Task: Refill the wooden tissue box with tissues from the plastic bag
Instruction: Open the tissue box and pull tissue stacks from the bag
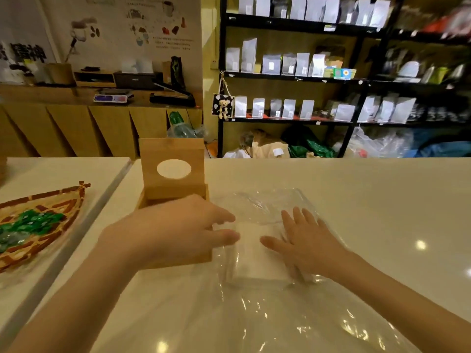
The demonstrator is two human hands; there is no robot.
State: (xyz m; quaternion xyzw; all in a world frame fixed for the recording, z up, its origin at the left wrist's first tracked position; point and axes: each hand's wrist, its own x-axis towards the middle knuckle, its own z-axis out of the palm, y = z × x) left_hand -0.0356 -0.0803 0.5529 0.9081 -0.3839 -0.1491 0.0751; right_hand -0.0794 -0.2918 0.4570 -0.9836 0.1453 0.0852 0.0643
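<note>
A wooden tissue box (175, 189) stands on the white table, its lid with an oval hole raised upright at the back. Right of it lies a clear plastic bag (267, 309) holding a white stack of tissues (257, 258). My left hand (183, 228) hovers over the front of the box, fingers apart and reaching toward the left edge of the stack. My right hand (308, 243) lies flat on the plastic over the right side of the stack, fingers spread. Neither hand grips anything that I can see.
A woven basket (43, 225) with green wrapped pieces sits at the left on a neighbouring table. A gap (119, 182) runs between the two tables. Black shelves (356, 80) with pouches stand behind, and a wooden counter (102, 118) is at the back left.
</note>
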